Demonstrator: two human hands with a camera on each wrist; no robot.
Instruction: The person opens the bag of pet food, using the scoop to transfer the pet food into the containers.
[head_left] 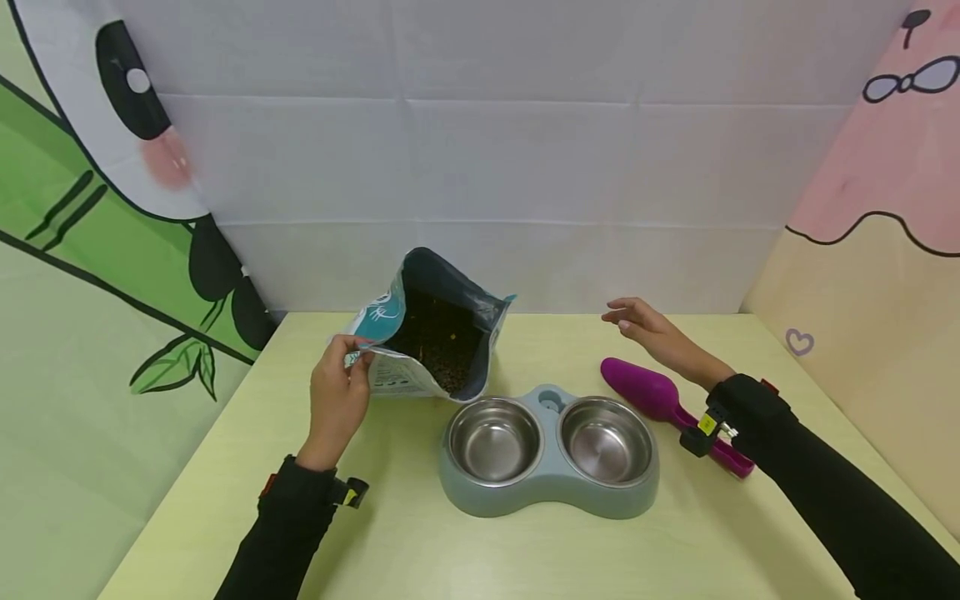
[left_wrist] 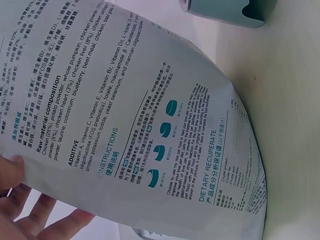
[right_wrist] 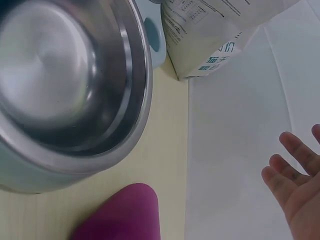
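Bag held gaping, 10–11 o'clock of double bowl.
Left hand's fingers pinch its rim, likely keeping contents reachable; right hand empty, fingers apart, near scoop at 2 o'clock.

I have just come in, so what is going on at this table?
A person's left hand grips the edge of an open bag holding dark, grainy food. The right hand is raised above the table with nothing in it. In front, two steel bowls sit in a blue-grey stand, and no food shows in either one. A purple scoop lies to their right, partly hidden under the right forearm.
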